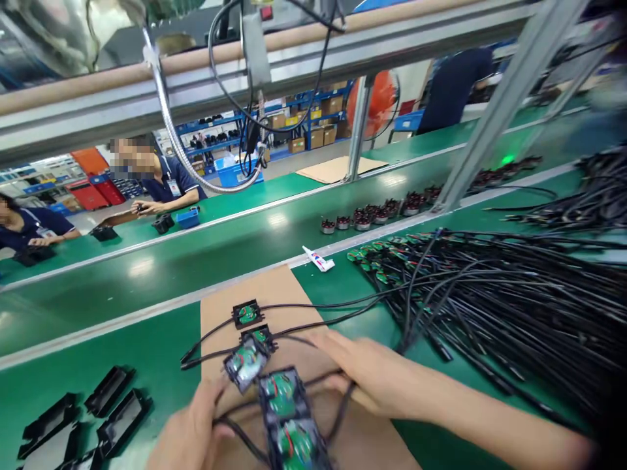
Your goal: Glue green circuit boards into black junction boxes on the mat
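Note:
On the cardboard sheet (215,326) lie several black plastic housings with green circuit boards inside and cables at both ends. One housing (247,314) sits farthest away, and a second housing (262,334) is partly covered by a tilted, blurred housing (246,362). Closer to me, two housings (283,393) (298,445) stand one before the other. To their left, my left hand (189,427) is closed around a black cable (245,440). My right hand (367,372), on the other side, pinches a cable (318,378). Some fingertips are blurred.
Empty black housings (120,421) lie at the left. A large heap of black cables (470,300) covers the right side. Behind runs a green conveyor (235,245) carrying small round parts (377,214). A white tube (318,259) lies at its edge. Co-workers (171,176) sit opposite.

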Motion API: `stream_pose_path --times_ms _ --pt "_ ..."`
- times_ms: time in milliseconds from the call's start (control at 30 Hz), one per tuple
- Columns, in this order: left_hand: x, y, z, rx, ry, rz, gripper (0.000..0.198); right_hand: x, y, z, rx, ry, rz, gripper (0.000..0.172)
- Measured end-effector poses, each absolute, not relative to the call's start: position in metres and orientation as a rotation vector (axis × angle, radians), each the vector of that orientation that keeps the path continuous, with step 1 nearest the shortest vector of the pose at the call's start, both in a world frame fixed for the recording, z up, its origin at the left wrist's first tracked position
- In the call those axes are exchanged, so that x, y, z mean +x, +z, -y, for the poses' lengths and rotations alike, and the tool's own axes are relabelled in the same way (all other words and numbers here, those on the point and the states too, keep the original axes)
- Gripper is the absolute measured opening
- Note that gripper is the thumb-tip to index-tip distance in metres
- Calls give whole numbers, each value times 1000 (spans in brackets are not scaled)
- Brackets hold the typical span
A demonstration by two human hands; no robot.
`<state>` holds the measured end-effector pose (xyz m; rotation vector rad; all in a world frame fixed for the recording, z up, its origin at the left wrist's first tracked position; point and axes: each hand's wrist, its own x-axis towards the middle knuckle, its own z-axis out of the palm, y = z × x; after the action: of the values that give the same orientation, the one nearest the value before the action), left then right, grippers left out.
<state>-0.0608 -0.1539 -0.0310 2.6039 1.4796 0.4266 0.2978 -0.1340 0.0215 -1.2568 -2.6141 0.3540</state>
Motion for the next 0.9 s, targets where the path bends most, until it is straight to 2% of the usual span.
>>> stream_pose_path --times_ms 133,200,267,333,400,433,533,600,700,800,900 --pt "-59 14 81 2560 382 -1434 53 284 34 70 -1392 306 2637 44" --pt "-58 17 54 2544 290 -1460 60 285 33 41 -1432 289 2684 52" --pt "-58 8 40 2543 176 -1519 67 291 28 24 -1478 268 2724 69" --pt "-59 -7 35 2584 83 -1607 54 298 20 21 -1543 247 2763 73" --pt "-59 -21 35 2660 -7 -1658 30 303 13 27 -1598 205 2791 63" --pt "-59 -26 36 2685 -73 -1677 26 303 11 32 -1614 174 2801 56" --pt "-64 -27 34 2603 -332 -1743 36 303 12 44 -1654 51 2788 40" --pt "-75 -13 24 2511 -442 -1808 37 306 24 42 -1717 -55 2722 33" --pt "-98 24 -8 2491 -445 -1928 27 317 60 16 -1823 -244 2573 36" --pt "-121 61 -54 2461 -377 -2115 18 332 105 -40 -1871 -386 2473 34" --pt "-132 76 -102 2354 -320 -2260 18 339 139 -113 -1874 -459 2455 28"
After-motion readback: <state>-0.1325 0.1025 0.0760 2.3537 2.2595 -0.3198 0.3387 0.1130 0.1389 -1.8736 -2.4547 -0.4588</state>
